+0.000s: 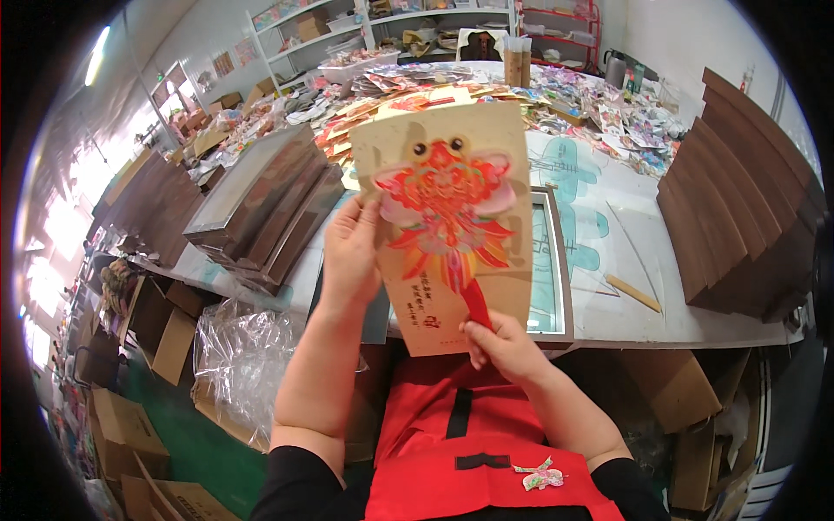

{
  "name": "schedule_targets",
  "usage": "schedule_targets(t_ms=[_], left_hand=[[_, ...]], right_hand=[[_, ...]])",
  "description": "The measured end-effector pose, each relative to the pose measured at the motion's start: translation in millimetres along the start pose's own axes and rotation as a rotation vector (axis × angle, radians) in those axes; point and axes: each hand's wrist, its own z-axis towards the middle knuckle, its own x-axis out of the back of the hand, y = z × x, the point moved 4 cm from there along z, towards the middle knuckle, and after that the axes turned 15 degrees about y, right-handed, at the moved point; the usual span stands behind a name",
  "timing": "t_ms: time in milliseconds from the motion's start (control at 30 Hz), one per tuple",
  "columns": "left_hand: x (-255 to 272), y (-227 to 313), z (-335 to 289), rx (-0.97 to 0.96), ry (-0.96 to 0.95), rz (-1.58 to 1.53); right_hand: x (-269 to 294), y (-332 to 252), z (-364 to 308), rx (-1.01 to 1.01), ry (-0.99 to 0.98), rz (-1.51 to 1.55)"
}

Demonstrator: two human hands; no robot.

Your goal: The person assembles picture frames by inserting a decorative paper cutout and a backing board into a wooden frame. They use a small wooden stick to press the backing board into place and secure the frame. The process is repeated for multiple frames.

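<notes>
I hold up a cream card [391, 295] bearing a colourful goldfish decoration [447, 191] with bulging black eyes and red, pink and orange fins. My left hand [350, 252] grips the card's left edge, its thumb on the front. My right hand [506, 347] is closed at the lower right, pinching the end of a red strip [477, 306] that hangs from the fish's tail. Behind the card, partly hidden by it, a brown picture frame [563, 300] with a white inner border lies on the table.
Brown frames stand stacked at the left [261, 208] and right [738, 200] of the table. More cards [400, 104] and small packets pile up at the back. A wooden strip [634, 293] lies at the right. Clear plastic wrap [248, 365] and cardboard boxes [126, 434] sit below left.
</notes>
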Motion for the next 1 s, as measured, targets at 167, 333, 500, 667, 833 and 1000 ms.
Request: schedule_targets(t_ms=[167, 333, 500, 667, 833, 1000], left_hand=[[12.1, 26.5, 28.4, -0.006, -0.024, -0.043], [15.9, 33.5, 28.1, -0.024, -0.013, -0.007], [-0.6, 27.0, 17.5, -0.033, -0.014, -0.004], [-7.4, 41.5, 26.5, -0.102, -0.061, 0.052], [5.4, 54.9, 16.3, -0.103, 0.035, 0.101], [-4.2, 46.5, 16.2, -0.106, -0.045, 0.093]], right_hand=[[13.3, 37.0, -25.8, 0.01, -0.164, -0.504], [-14.1, -46.1, -43.7, 0.882, -0.02, -0.854], [-55.8, -88.2, -13.8, 1.493, 0.249, -1.353], [-33.7, 29.1, -24.0, 0.636, -0.864, -1.568], [-56.6, -70.2, -30.9, 1.367, -0.247, -1.004], [-49.5, -38.1, -5.3, 1.332, -0.266, -1.535]])
